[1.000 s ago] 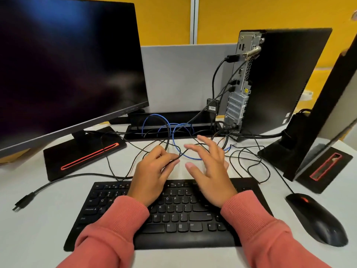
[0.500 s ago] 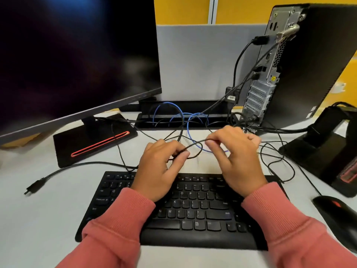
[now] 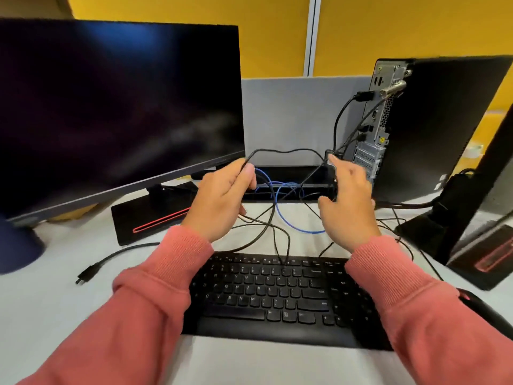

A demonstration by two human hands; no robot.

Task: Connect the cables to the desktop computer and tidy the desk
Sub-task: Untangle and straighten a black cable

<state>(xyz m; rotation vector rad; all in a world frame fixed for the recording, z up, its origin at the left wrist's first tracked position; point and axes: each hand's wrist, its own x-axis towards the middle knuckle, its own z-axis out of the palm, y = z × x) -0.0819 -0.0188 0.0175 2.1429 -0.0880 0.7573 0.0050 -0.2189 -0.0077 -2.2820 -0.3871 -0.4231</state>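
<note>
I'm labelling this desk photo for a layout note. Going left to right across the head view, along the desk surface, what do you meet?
Loose plug → monitor base → left hand → blue cable → right hand → desktop computer → second monitor stand

Brightness: even, fairly bright indoor light; yellow wall and pale desk (image 3: 41, 307) well exposed.
Source: cannot tell; light appears diffuse, from above.
Shadows: soft and faint, under the keyboard (image 3: 277, 295) edge and monitor base.
Glare: dim bluish and greyish reflections across the dark monitor screen (image 3: 111, 107).
Blur: motion smear on both hands, sleeves and cables; keyboard legends soft.
Distortion: wide-angle bending; computer tower (image 3: 433, 126) and the black panel at the right edge lean inward.
</note>
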